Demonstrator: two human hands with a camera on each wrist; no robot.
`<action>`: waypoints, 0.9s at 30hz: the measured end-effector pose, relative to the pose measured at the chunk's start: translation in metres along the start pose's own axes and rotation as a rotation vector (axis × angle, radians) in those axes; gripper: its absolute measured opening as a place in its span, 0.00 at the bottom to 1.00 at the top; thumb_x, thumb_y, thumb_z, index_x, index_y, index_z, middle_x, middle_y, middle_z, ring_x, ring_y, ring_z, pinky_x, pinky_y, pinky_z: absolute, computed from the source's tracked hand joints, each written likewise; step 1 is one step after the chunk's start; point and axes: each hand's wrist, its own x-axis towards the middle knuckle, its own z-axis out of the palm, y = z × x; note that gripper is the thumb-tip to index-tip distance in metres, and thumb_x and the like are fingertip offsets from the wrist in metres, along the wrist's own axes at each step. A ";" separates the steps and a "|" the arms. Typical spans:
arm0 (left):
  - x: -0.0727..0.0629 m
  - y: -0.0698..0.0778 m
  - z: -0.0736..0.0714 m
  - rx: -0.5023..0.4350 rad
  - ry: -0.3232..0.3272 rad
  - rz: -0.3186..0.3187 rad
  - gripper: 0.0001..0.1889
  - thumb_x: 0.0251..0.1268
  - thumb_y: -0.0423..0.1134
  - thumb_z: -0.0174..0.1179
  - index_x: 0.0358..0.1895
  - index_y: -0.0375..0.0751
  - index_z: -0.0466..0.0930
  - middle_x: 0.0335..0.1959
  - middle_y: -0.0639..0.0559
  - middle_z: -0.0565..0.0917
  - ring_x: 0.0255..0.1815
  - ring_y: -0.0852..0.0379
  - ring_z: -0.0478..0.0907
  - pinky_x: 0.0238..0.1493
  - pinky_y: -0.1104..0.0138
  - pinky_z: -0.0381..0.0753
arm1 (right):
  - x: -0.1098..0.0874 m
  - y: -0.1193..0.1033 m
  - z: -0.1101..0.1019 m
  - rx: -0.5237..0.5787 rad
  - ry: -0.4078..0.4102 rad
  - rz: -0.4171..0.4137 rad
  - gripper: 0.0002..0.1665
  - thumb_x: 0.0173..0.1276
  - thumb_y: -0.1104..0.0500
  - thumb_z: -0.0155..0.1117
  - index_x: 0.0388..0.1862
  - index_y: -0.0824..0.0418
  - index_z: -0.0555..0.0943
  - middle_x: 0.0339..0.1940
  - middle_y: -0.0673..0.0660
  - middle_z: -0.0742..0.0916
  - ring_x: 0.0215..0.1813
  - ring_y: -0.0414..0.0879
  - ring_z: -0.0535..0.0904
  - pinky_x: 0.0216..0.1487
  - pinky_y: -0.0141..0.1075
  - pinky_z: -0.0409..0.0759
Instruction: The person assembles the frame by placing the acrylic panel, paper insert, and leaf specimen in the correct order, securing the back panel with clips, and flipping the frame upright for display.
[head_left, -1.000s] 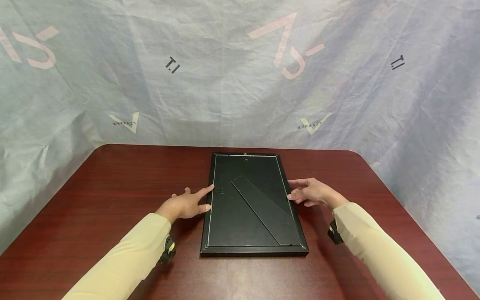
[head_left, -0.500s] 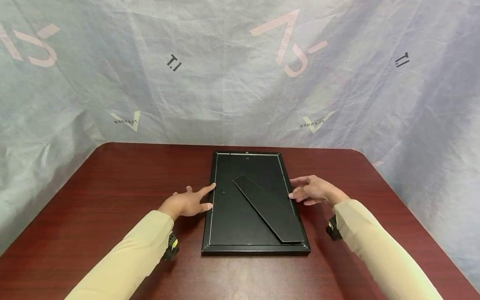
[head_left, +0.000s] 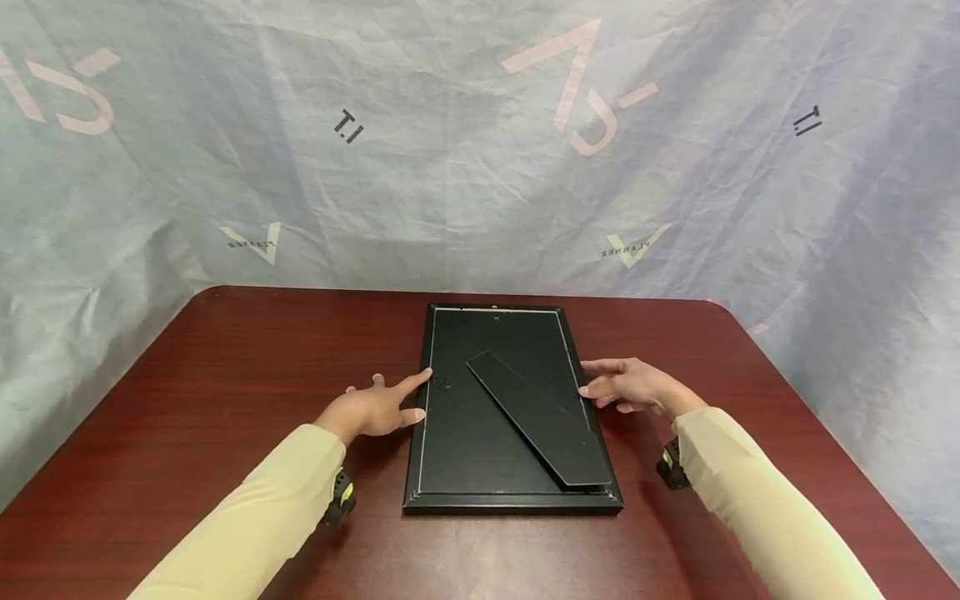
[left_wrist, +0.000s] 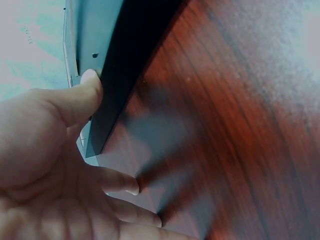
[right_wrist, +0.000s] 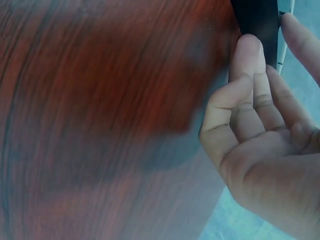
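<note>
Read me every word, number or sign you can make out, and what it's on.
"T.I", twice, on the grey cloth.
"PLANNER", mirrored, twice, each across a yellow "V", same cloth.
Pink strokes resembling "75", twice, same cloth; left set cut off.
Marks on the back of the black frame: too small to read.
Lettering on the cloth, left wrist view: too blurred.
</note>
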 end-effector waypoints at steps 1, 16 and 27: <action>0.000 0.000 0.000 -0.001 -0.002 0.001 0.35 0.82 0.47 0.50 0.84 0.52 0.45 0.76 0.17 0.47 0.77 0.23 0.50 0.73 0.32 0.42 | -0.001 0.001 0.000 -0.001 -0.003 0.001 0.44 0.71 0.55 0.69 0.80 0.65 0.61 0.51 0.54 0.89 0.45 0.46 0.83 0.42 0.39 0.75; 0.000 0.000 -0.001 -0.006 -0.009 0.005 0.35 0.82 0.46 0.50 0.84 0.51 0.44 0.76 0.16 0.45 0.77 0.22 0.47 0.73 0.32 0.40 | 0.002 -0.005 0.006 0.007 0.034 0.075 0.41 0.72 0.56 0.68 0.77 0.69 0.64 0.42 0.53 0.88 0.41 0.45 0.81 0.30 0.34 0.69; -0.001 0.002 -0.001 0.005 -0.011 0.004 0.35 0.83 0.46 0.49 0.84 0.50 0.43 0.76 0.16 0.46 0.78 0.22 0.45 0.73 0.31 0.40 | 0.002 -0.023 0.010 -0.162 0.077 0.106 0.37 0.69 0.56 0.71 0.71 0.72 0.71 0.34 0.56 0.87 0.33 0.45 0.80 0.23 0.31 0.68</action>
